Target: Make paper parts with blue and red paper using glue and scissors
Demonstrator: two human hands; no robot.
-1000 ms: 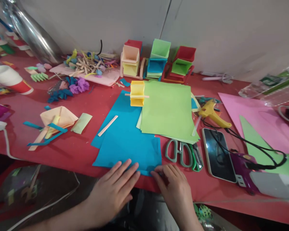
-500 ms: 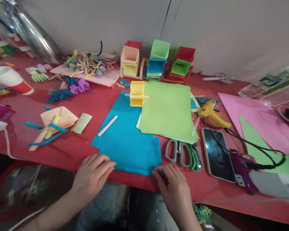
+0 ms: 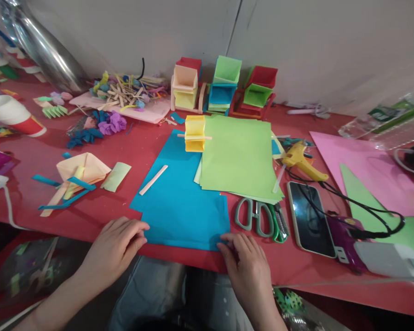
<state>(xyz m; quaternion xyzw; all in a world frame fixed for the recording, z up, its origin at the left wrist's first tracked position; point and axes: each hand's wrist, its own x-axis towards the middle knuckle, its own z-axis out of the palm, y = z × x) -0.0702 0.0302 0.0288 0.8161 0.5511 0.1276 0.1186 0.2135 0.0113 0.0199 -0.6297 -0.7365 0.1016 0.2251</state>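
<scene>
A folded blue paper sheet [image 3: 184, 207] lies on the red table [image 3: 100, 216] near its front edge. My left hand [image 3: 115, 248] rests at the sheet's near-left corner, fingers together and pressed flat against the edge. My right hand [image 3: 244, 264] sits at the near-right corner, fingertips pinching or pressing that corner. A green paper stack [image 3: 239, 156] overlaps the blue sheet's far right. A small yellow paper box on a stick [image 3: 195, 133] stands on the far part of the blue paper, and a loose wooden stick [image 3: 153, 179] lies on it.
Green-handled scissors [image 3: 262, 218], a phone [image 3: 310, 218] and a yellow glue gun [image 3: 301, 158] with black cord lie right of the paper. Coloured paper boxes [image 3: 224, 85] stand at the wall. Paper scraps [image 3: 77, 177] lie left; pink paper [image 3: 365, 170] lies right.
My left hand slid left along the blue sheet's near edge, from the middle to the left corner. The right hand stayed at the right corner.
</scene>
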